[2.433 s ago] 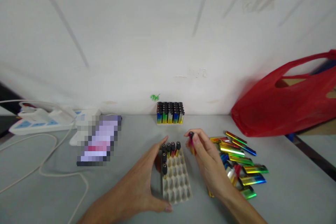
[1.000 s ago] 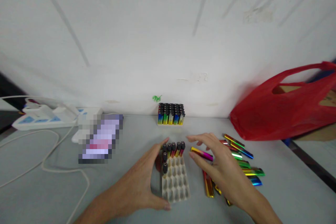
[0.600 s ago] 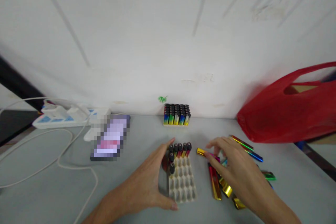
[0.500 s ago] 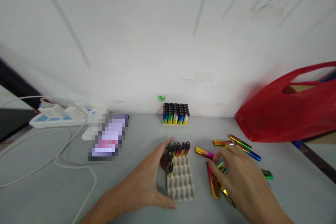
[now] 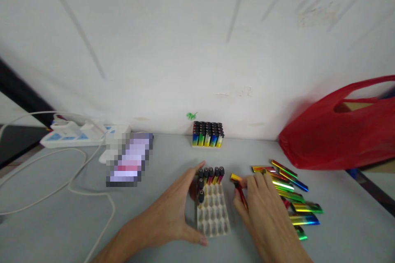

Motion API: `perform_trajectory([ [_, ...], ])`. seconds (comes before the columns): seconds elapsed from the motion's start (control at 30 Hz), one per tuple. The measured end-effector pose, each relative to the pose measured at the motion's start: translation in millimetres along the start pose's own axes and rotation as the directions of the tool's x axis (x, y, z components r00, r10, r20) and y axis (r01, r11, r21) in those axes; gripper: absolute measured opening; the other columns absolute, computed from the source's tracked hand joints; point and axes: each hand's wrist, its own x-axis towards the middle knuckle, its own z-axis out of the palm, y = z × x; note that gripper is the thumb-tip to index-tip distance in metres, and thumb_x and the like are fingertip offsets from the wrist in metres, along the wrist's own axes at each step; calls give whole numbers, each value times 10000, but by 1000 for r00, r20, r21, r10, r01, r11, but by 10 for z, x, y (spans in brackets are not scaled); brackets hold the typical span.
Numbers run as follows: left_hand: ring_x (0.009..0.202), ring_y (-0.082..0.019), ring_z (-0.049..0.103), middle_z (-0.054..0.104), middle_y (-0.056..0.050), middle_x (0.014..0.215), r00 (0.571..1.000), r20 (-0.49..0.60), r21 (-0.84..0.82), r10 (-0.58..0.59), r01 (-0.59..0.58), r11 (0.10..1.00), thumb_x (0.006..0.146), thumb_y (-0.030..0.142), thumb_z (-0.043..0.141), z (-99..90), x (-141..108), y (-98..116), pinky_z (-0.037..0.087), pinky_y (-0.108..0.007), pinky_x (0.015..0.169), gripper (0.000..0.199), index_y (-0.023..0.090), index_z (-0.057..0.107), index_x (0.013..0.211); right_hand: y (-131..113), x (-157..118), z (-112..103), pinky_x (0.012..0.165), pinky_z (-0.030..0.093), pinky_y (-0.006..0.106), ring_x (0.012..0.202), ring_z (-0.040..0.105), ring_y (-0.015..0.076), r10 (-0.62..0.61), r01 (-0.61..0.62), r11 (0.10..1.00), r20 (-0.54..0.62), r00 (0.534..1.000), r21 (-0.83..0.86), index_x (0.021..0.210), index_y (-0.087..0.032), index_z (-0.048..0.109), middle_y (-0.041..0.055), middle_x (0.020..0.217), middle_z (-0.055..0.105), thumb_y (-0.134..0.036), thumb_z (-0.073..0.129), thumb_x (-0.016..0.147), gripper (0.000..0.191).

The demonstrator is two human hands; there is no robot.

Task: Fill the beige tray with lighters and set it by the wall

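A pale slotted tray (image 5: 213,213) lies in front of me. Several lighters (image 5: 210,174) with black tops and shiny metallic bodies stand upright in its back row and down the left column. My left hand (image 5: 173,209) spans the tray's left side, thumb at the front corner and a fingertip at the back corner. To the right of the tray, my right hand (image 5: 262,205) pinches a red lighter (image 5: 242,195), its black top pointing up and left. A gold lighter (image 5: 235,177) lies just behind that one, partly covered by the fingers.
Loose metallic lighters (image 5: 304,207) are scattered right of my right hand. A full tray of lighters (image 5: 207,135) stands against the wall. At right sits a red bag (image 5: 339,131). On the left are a phone (image 5: 131,160), a power strip (image 5: 58,137) and a white cable (image 5: 101,193).
My right hand has moved left toward the tray and now pinches the red lighter, which lay on the table before. The left hand keeps its place on the tray.
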Motion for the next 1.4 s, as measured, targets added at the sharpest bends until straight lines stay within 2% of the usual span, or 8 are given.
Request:
perform_trajectory([
  [0.17, 1793, -494, 336, 330, -190, 1956, 1000, -5, -9, -6, 6, 1000, 655, 548, 1178, -10, -18, 22, 187, -669, 1505, 1595, 292, 232, 1914, -7, 117, -140, 793, 494, 455, 856, 641, 308, 231, -229, 849, 54, 971, 476, 1020, -293, 592, 77, 949, 674, -394, 434, 1235, 285],
  [0.3, 1796, -502, 326, 309, -187, 1966, 1000, -5, -7, -8, 8, 1000, 653, 522, 1183, -8, -22, 22, 185, -676, 1503, 1610, 304, 213, 1921, -31, 193, -293, 733, 551, 372, 775, 644, 234, 327, -423, 479, 291, 899, 769, 1023, -280, 624, 15, 879, 660, -668, 553, 1209, 436],
  [0.43, 1772, -491, 377, 356, -176, 1946, 1000, 0, -12, -22, 22, 1000, 633, 461, 1194, -8, -5, 10, 218, -656, 1500, 1629, 303, 208, 1920, -62, 268, -297, 481, 514, 288, 592, 637, 187, 251, -495, 4, 478, 842, 869, 1036, -260, 658, -14, 803, 666, -738, 765, 1078, 492],
  [0.6, 1776, -504, 359, 344, -173, 1951, 1000, 11, -16, -22, 22, 1000, 622, 515, 1192, -5, 4, -30, 193, -668, 1501, 1640, 318, 205, 1918, -114, 323, -291, 386, 289, 182, 420, 394, 62, 277, -476, -263, 538, 796, 839, 913, -214, 693, -78, 651, 544, -689, 914, 976, 528],
  [0.87, 1737, -498, 406, 424, -158, 1909, 995, 0, -139, -98, 97, 985, 596, 496, 1201, -44, -29, 29, 230, -667, 1483, 1609, 333, 274, 1901, -157, 213, -177, 403, 152, 222, 427, 149, 63, 241, -493, -321, 574, 783, 808, 1078, -233, 756, -118, 572, 456, -713, 843, 1034, 490],
  [1.03, 1589, -489, 555, 572, -152, 1788, 993, -34, -135, -116, 110, 985, 624, 428, 1161, -42, 7, 66, 369, -659, 1412, 1507, 320, 337, 1881, -121, 194, -111, 532, 301, 253, 577, 221, 129, 239, -483, -326, 565, 789, 812, 742, -213, 662, -70, 598, 356, -810, 708, 1072, 684],
  [1.17, 1427, -434, 650, 668, -121, 1668, 994, -50, -132, -99, 92, 987, 672, 379, 1112, -27, 26, 71, 473, -620, 1329, 1382, 321, 396, 1852, -154, 227, -137, 642, 423, 260, 663, 349, 160, 241, -418, -376, 522, 818, 827, 799, -226, 675, -29, 715, 477, -767, 770, 1057, 607],
  [1.4, 1404, -439, 641, 645, -117, 1696, 993, -54, -109, -108, 102, 989, 633, 385, 1140, -29, 20, 79, 502, -602, 1290, 1408, 326, 421, 1842, -144, 260, -171, 493, 135, 250, 570, 81, 105, 56, -553, -514, 669, 741, 655, 711, -247, 504, -116, 638, 251, -833, 906, 893, 734],
])
